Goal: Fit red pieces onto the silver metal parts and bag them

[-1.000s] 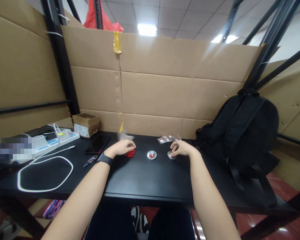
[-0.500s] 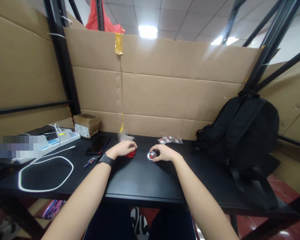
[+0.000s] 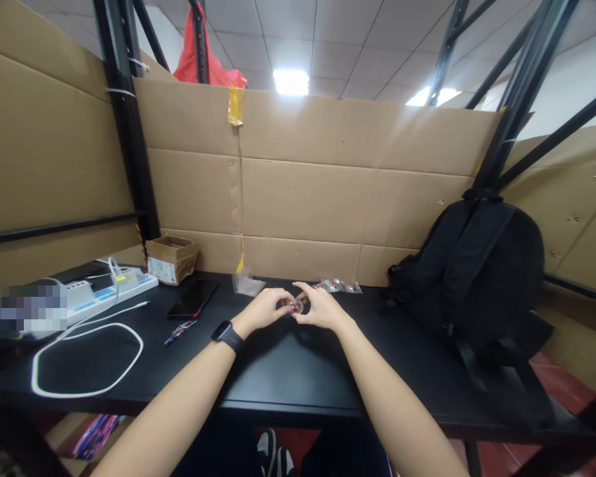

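Note:
Over the middle of the black desk, my two hands meet around a small round clear-and-silver disc [image 3: 299,307] with red at its near-left side. My left hand [image 3: 265,310], with a dark watch on its wrist, has its fingers closed at the disc's left edge. My right hand [image 3: 322,309] curves around the right side, thumb below and fingers above. Fingers cover much of the disc. The red stringy bundle is out of sight, and I cannot tell whether my left hand hides or holds it.
Small clear packets [image 3: 338,285] and an empty-looking plastic bag [image 3: 249,285] lie at the back. On the left are a phone [image 3: 193,299], keys [image 3: 179,332], a small carton [image 3: 172,259], a power strip [image 3: 112,289] and a white cable [image 3: 87,395]. A black backpack [image 3: 481,278] stands right.
My left hand has moved right from the red bundle to the disc. My right hand still has the disc, now raised or tilted between both hands. The view has tipped slightly upward.

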`<state>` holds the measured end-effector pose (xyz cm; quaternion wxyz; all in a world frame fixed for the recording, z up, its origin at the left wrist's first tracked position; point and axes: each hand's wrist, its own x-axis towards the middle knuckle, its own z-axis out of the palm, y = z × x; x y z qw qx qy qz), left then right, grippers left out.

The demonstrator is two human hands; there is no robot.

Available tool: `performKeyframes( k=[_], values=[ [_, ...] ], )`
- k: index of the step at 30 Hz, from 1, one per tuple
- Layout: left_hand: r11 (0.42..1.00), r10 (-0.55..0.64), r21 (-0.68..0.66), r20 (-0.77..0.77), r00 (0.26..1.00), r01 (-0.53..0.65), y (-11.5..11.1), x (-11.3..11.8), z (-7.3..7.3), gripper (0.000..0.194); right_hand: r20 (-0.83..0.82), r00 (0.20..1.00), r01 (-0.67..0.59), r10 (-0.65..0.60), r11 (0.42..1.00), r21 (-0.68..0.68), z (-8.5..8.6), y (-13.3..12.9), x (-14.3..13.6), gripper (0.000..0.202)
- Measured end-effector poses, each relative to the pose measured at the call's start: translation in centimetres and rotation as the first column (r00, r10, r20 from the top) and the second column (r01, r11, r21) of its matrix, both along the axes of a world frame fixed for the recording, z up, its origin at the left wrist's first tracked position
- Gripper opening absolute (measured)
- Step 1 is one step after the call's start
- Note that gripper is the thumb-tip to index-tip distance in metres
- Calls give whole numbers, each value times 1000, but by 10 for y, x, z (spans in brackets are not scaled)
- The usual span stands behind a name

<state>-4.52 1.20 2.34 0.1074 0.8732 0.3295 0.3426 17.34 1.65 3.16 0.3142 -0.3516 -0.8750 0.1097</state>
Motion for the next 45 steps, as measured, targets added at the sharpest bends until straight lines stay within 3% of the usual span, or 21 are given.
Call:
performKeyframes(
  k=[5, 10, 16, 19, 21, 24, 26, 28, 31, 36, 40, 45],
  values=[
    [995, 58, 82, 6, 998, -58, -2, 8, -4, 11, -45, 999, 25, -23, 998, 56, 4, -4, -5, 78],
    [994, 72, 78, 79, 994, -78, 0, 11, -5, 11, -226, 974, -24, 23, 1000, -2, -1, 0, -8, 73],
    [994, 84, 46, 184, 979, -94, 1, 13, -5, 16, -618, 786, -218, 23, 945, -242, -11, 3, -24, 58],
    [994, 82, 56, 193, 978, -94, 4, 11, -6, 17, -669, 743, -273, 5, 915, -297, -14, 3, -30, 47],
    [993, 85, 69, 180, 980, -99, 6, 9, -7, 17, -594, 804, -219, 23, 940, -261, -13, 3, -29, 41],
    [993, 88, 71, 129, 988, -97, 9, 3, -7, 18, -355, 934, -77, 44, 994, -79, -6, 3, -20, 40],
    [992, 100, 67, 88, 991, -106, 12, -3, -6, 18, -214, 976, -26, 30, 999, 21, 1, 2, -9, 40],
    [990, 127, 64, 42, 991, -130, 14, -10, -5, 18, -119, 993, -3, 7, 999, 35, 8, 2, 4, 40],
    [982, 183, 58, -31, 983, -181, 16, -26, -1, 19, -8, 999, 54, -54, 998, -18, 16, 6, 31, 38],
    [955, 296, 43, -129, 946, -293, 24, -59, 0, 21, 88, 956, 291, -281, 944, -155, 20, 16, 82, 42],
    [949, 298, -36, -215, 930, -313, 30, -77, -3, 22, 219, 933, 342, -285, 890, -300, 14, 21, 110, 51],
    [941, 276, -125, -255, 927, -315, 30, -84, -5, 26, 264, 926, 356, -270, 859, -369, 4, 26, 110, 50]
  ],
)
